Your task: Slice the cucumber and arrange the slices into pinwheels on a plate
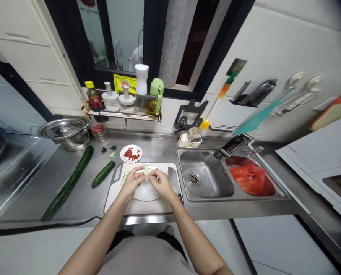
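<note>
Over a white plate (147, 194), my left hand (132, 182) and my right hand (161, 184) meet with their fingertips almost together. Both are closed in a pinch around pale green cucumber slices (148, 170); which slices lie on the plate behind the fingers is hard to make out. The plate rests on a cutting board (111, 202) with a grey edge. More slices lie on the board, partly covered by my left hand. To the right of my right hand lies a kitchen knife (174, 179), its dark handle toward me.
Left of the board are a cut cucumber (103, 174) and a long whole cucumber (69, 183). A small dish of chopped red pepper (132, 154) stands behind the board. The sink (206, 177) is at the right, with a red plastic bag (249, 178). A lidded pot (67, 133) stands back left.
</note>
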{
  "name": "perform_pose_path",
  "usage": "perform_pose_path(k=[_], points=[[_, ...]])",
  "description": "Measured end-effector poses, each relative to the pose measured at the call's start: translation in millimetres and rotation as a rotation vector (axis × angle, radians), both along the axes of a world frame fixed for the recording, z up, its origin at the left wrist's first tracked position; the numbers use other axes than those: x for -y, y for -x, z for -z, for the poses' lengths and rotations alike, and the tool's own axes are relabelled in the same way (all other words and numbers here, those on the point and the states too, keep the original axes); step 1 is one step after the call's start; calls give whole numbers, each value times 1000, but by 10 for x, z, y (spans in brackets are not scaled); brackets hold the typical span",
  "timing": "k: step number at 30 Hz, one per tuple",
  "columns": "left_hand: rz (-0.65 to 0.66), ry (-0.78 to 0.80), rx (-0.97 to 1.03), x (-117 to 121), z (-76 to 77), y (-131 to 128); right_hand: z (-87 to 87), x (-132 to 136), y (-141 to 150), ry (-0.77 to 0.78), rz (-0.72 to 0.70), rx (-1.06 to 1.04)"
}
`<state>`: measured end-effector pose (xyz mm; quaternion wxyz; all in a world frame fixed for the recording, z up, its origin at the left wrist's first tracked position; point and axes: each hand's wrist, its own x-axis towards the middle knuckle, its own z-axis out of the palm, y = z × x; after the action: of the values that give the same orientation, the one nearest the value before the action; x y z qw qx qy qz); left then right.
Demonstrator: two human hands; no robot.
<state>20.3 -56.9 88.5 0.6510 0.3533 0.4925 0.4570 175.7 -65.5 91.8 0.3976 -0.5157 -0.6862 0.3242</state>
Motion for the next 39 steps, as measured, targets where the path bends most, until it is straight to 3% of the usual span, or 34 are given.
perform_pose_path(k=[16,21,33,39], points=[[-13,-167,-60,14,128,-163,190,-21,18,144,124,-165],[12,-133,-77,2,315,-241,302,3,-83,215,149,-146],[55,13,-54,-29,829,-480,780,58,-346,321,191,-34],[93,16,-244,-108,1036,-580,845,48,-415,359,206,175]])
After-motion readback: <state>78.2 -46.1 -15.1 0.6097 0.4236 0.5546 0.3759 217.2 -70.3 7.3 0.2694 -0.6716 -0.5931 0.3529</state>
